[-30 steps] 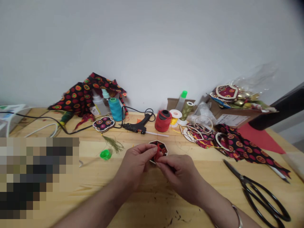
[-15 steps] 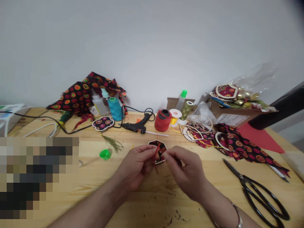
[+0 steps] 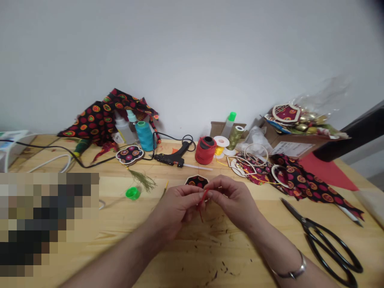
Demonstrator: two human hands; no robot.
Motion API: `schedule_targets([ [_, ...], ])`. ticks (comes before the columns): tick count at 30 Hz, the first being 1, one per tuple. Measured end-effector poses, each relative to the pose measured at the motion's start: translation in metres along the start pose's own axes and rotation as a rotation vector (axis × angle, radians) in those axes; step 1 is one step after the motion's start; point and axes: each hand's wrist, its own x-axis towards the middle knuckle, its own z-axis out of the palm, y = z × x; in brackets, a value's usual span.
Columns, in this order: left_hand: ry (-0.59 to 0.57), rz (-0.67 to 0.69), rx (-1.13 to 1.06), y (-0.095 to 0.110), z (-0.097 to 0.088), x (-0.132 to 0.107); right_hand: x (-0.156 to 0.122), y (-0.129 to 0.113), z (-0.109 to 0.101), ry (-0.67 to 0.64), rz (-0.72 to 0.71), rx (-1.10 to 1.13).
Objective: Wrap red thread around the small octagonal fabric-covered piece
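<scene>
Thumb and fingers of my left hand (image 3: 180,204) pinch a thin red cord (image 3: 202,205), its loose end hanging below the fingertips. My right hand (image 3: 232,202) meets it there, also closed on the cord in a pinch. Just behind the fingertips lies a small octagonal ornament (image 3: 196,180) with a pale rim and dark patterned fabric; the hands hide its lower part. Whether the cord is attached to it I cannot tell. Farther back stands a spool of red cord (image 3: 205,151).
A black glue gun (image 3: 174,157) lies behind my hands, near a teal thread cone (image 3: 146,136). Large black scissors (image 3: 324,240) rest at the right. A green cap (image 3: 132,193) and a tasselled flower-shaped ornament (image 3: 130,154) sit at the left. Patterned fabric (image 3: 312,176) lies back right.
My right hand has moved in to the left, so both hands' fingertips now meet at the red cord. The hands now cover more of the octagonal ornament.
</scene>
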Motion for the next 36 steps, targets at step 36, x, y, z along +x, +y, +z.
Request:
schedule_targets([
  [36, 0.077, 0.077, 0.102, 0.0009, 0.0015, -0.0008, -0.0011, -0.0018, 0.0043, -0.187, 0.35, 0.475],
])
